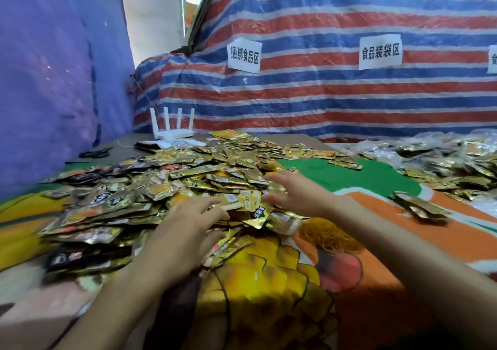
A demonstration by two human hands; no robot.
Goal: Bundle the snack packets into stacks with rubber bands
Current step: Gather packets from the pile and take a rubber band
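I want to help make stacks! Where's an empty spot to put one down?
Green cloth between the big packet pile and the right heap; also the cartoon cloth in front, beside the rubber bands. The left side is crowded.

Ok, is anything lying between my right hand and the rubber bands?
Nothing visible does. The rubber bands lie uncovered on the cloth, close behind the right hand, by its wrist; loose snack packets only border the heap's left edge.

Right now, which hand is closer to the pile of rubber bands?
Right. The right hand hovers just beyond the rubber bands; the left hand is over the packets, farther to their left.
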